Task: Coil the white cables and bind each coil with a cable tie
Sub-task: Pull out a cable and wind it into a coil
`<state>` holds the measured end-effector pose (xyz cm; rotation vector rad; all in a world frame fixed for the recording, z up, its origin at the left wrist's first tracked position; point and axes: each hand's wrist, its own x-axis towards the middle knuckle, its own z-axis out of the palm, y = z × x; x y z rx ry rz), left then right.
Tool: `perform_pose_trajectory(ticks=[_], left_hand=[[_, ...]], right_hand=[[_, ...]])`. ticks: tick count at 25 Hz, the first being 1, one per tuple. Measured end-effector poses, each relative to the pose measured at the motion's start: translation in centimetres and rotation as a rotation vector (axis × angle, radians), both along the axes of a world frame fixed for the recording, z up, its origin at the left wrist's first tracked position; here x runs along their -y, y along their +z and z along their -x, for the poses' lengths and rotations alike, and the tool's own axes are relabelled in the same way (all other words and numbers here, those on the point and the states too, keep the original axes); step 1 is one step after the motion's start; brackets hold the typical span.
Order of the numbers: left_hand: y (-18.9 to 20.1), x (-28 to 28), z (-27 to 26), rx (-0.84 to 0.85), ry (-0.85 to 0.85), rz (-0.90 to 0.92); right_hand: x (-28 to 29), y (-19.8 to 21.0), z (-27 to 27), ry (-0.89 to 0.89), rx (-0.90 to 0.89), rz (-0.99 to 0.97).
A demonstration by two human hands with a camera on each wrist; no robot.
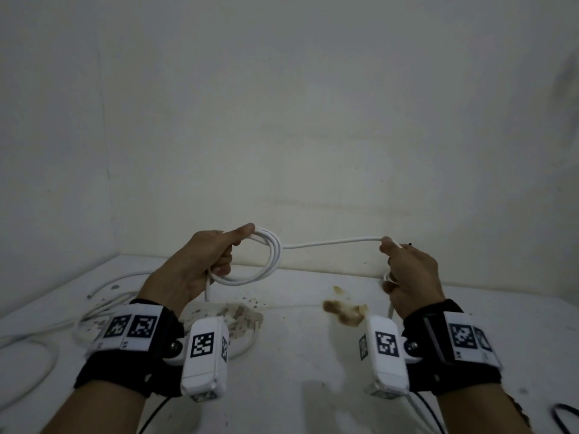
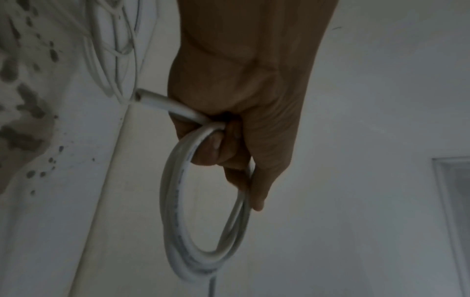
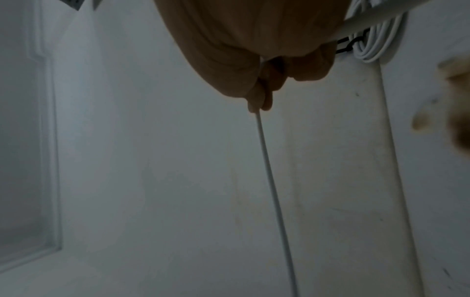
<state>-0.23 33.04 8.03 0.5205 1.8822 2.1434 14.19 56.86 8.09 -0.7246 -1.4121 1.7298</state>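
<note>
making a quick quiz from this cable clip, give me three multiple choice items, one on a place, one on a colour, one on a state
1. Where is the coil?
A. flat on the table
B. held up in the left hand
C. hung on the wall

2. What colour is the cable being wound?
A. white
B. black
C. red

3. How does the right hand hold the straight run of cable?
A. open palm under it
B. not touching it
C. pinched at the fingertips

Answers:
1 B, the head view shows the fingers curled round the loops above the table.
2 A, both loops and straight run show white in the head view and left wrist view.
3 C, the right wrist view shows the cable leaving from between thumb and fingertip.
</note>
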Motion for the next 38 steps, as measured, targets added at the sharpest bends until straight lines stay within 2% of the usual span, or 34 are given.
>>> perform_pose_trajectory(ticks=[6, 10, 13, 15, 18, 20, 22, 25, 27, 30, 33, 35, 38], left_hand=[[-0.2, -0.8, -0.1, 0.041, 0.012, -0.003], [-0.2, -0.7, 0.2, 0.091, -0.078, -0.015], [-0.6, -0.6, 0.6, 0.209, -0.195, -0.101], [-0.7, -0.6, 0.9, 0.307, -0.260, -0.186], [-0.8, -0.3, 1.5, 0.347, -0.238, -0.306], [-0.9, 0.2, 2.0, 0.347, -0.209, -0.369], [-1.0, 1.0, 2.6, 0.361, -0.232, -0.432], [-1.2, 1.7, 3.1, 0.397, -0.366, -0.504], [-1.3, 1.0, 2.9, 0.368, -0.313, -0.467], [-1.2, -0.3, 2.4, 0.336, -0.219, -0.467], [-1.1, -0.1, 2.3, 0.316, -0.196, -0.513], [-1.0, 0.1, 2.3, 0.312, -0.209, -0.531], [-1.0, 0.0, 2.0, 0.344, -0.259, -0.548]], right_hand=[[-1.2, 0.3, -0.6, 0.089, 0.064, -0.047], [-0.1, 0.8, -0.2, 0.239, -0.027, 0.000], [2.1, 1.3, 0.1, 0.324, -0.022, -0.162], [3.0, 1.3, -0.1, 0.498, 0.009, -0.269], [3.8, 0.8, -0.8, 0.798, 0.143, -0.368], [3.7, 0.6, -0.9, 0.750, 0.290, -0.499], [3.1, 0.5, -0.8, 0.577, 0.390, -0.599], [1.5, 0.3, -0.9, 0.369, 0.404, -0.678], [1.5, 0.3, -1.2, 0.411, 0.383, -0.729], [2.3, 0.8, -1.6, 0.687, 0.379, -0.759], [2.1, 0.8, -1.9, 0.907, 0.486, -0.828], [1.6, 0.5, -1.8, 0.895, 0.541, -0.951], [1.7, 0.4, -1.6, 0.614, 0.526, -1.141]])
